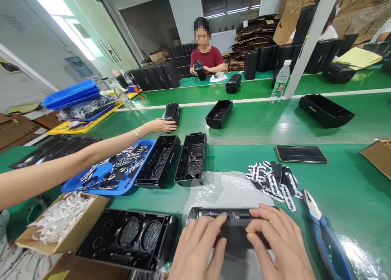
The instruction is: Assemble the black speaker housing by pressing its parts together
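Observation:
My left hand (pixel 198 247) and my right hand (pixel 279 243) lie side by side, fingers stretched flat, on top of a long black speaker part (pixel 232 215) at the near edge of the green bench. The part rests on a clear plastic bag (pixel 226 188). Both hands press on it from above; the thumbs are hidden. A pile of black-and-white adhesive strips (pixel 275 182) lies just beyond my right hand. A blue-handled tool (pixel 324 235) lies to its right.
Two open black speaker shells (pixel 159 160) (pixel 192 158) stand ahead, a larger one (pixel 128 239) at near left. A blue tray (pixel 91 182) and a cardboard box (pixel 61 227) hold small pieces. A co-worker's arm (pixel 91 149) reaches from the left to a black speaker (pixel 172 111). A person in red (pixel 207 58) sits opposite.

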`<state>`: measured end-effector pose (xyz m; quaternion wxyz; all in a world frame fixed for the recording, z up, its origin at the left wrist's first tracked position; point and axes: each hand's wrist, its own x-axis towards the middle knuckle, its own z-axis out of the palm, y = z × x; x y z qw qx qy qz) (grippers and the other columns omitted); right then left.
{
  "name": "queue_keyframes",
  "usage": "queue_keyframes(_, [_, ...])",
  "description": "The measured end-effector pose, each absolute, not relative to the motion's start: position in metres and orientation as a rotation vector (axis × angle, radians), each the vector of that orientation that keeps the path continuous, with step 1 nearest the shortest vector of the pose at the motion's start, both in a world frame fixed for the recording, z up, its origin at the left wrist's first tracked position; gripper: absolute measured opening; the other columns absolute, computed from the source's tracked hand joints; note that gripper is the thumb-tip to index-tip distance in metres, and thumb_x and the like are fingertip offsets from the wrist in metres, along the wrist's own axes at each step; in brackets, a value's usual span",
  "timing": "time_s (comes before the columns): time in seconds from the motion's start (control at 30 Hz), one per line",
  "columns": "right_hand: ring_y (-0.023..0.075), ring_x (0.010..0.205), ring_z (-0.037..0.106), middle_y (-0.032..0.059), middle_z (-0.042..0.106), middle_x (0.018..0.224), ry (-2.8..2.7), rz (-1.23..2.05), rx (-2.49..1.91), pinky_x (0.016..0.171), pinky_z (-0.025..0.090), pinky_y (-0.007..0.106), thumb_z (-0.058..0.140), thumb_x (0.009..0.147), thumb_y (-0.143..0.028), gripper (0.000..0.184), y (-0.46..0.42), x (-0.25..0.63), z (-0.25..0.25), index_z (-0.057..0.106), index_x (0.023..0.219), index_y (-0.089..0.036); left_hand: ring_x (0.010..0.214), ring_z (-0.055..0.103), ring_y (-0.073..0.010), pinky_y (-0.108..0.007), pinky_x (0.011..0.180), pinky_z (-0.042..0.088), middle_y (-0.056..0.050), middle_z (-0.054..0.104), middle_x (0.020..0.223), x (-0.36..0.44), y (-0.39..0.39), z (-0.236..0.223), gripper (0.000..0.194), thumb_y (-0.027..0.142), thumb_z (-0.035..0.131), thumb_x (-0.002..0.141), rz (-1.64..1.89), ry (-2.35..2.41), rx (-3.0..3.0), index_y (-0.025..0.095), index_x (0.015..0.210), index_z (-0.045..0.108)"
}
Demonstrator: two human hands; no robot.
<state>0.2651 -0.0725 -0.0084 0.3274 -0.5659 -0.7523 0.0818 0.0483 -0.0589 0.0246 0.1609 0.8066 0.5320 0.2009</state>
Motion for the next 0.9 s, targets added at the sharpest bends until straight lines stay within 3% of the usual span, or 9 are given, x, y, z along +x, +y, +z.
queue_keyframes(0.1, [0.0286, 0.127, 0.059, 0.0002, 0.071, 0.123, -1.987, 0.209, -1.459, 0.101, 0.041, 0.047, 0.058, 0.102, -0.026, 0.006, -0.071, 0.266, -0.009, 0.061, 0.105, -0.031, 0.090, 0.055, -0.0206, -0.033, 0.080, 0.049, -0.004, 0.060, 0.107, 0.050, -0.046, 0.029, 0.040, 0.011, 0.045, 0.104, 0.541, 1.297, 2.420, 0.032, 0.134, 0.059])
queue_keyframes(0.2, [0.0289, 0.127, 0.060, 0.0000, 0.071, 0.124, -2.003, 0.187, -1.453, 0.101, 0.040, 0.047, 0.059, 0.101, -0.024, 0.008, -0.071, 0.267, -0.012, 0.062, 0.105, -0.032, 0.090, 0.054, -0.0199, -0.030, 0.074, 0.046, -0.002, 0.060, 0.106, 0.054, -0.033, 0.033, 0.031, 0.008, 0.048, 0.100, 0.527, 1.162, 2.371, 0.030, 0.117, 0.064])
queue_keyframes(0.37, [0.0295, 0.127, 0.062, -0.0004, 0.073, 0.122, -2.032, 0.130, -1.436, 0.105, 0.037, 0.048, 0.062, 0.101, -0.028, 0.004, -0.076, 0.267, -0.018, 0.062, 0.101, -0.031, 0.083, 0.053, -0.0191, -0.032, 0.072, 0.042, -0.001, 0.063, 0.095, 0.060, -0.027, 0.030, 0.018, 0.008, 0.047, 0.102, 0.616, 1.027, 2.500, 0.020, 0.092, 0.056])
queue_keyframes(0.43, [0.0294, 0.126, 0.063, -0.0006, 0.073, 0.123, -2.031, 0.120, -1.449, 0.105, 0.038, 0.049, 0.061, 0.102, -0.029, 0.003, -0.078, 0.268, -0.018, 0.062, 0.101, -0.031, 0.086, 0.057, -0.0210, -0.035, 0.079, 0.043, -0.004, 0.067, 0.098, 0.059, -0.031, 0.029, 0.028, 0.011, 0.036, 0.107, 0.730, 0.960, 2.771, 0.018, 0.096, 0.060])
queue_keyframes(0.53, [0.0296, 0.125, 0.064, -0.0005, 0.073, 0.124, -2.040, 0.115, -1.457, 0.104, 0.039, 0.050, 0.060, 0.102, -0.028, 0.004, -0.077, 0.269, -0.017, 0.062, 0.103, -0.031, 0.106, 0.062, -0.0239, -0.037, 0.100, 0.042, -0.007, 0.073, 0.113, 0.054, -0.037, 0.029, 0.041, 0.012, 0.025, 0.110, 0.711, 0.894, 3.063, 0.014, 0.112, 0.066])
queue_keyframes(0.6, [0.0300, 0.124, 0.064, -0.0001, 0.074, 0.124, -2.040, 0.112, -1.463, 0.103, 0.040, 0.050, 0.059, 0.103, -0.029, 0.003, -0.075, 0.270, -0.017, 0.062, 0.103, -0.031, 0.107, 0.064, -0.0226, -0.036, 0.102, 0.045, -0.008, 0.073, 0.113, 0.051, -0.038, 0.030, 0.043, 0.016, 0.022, 0.112, 0.657, 0.859, 2.997, 0.014, 0.119, 0.065])
queue_keyframes(0.77, [0.0320, 0.129, 0.060, 0.0026, 0.074, 0.124, -2.030, 0.102, -1.426, 0.107, 0.037, 0.052, 0.059, 0.102, -0.025, 0.005, -0.076, 0.262, -0.015, 0.061, 0.102, -0.029, 0.091, 0.060, -0.0149, -0.025, 0.083, 0.050, -0.002, 0.067, 0.100, 0.046, -0.034, 0.025, 0.020, 0.009, 0.042, 0.108, 0.705, 0.909, 2.367, 0.022, 0.111, 0.058])
queue_keyframes(0.9, [0.0313, 0.126, 0.060, 0.0008, 0.076, 0.114, -1.872, 0.080, -1.422, 0.122, 0.023, 0.056, 0.052, 0.099, -0.010, 0.020, -0.081, 0.241, -0.005, 0.061, 0.097, -0.027, 0.080, 0.057, -0.0114, -0.020, 0.073, 0.047, 0.006, 0.068, 0.099, 0.036, -0.032, 0.020, 0.033, 0.016, 0.056, 0.105, 0.668, 1.047, 1.980, 0.033, 0.132, 0.048])
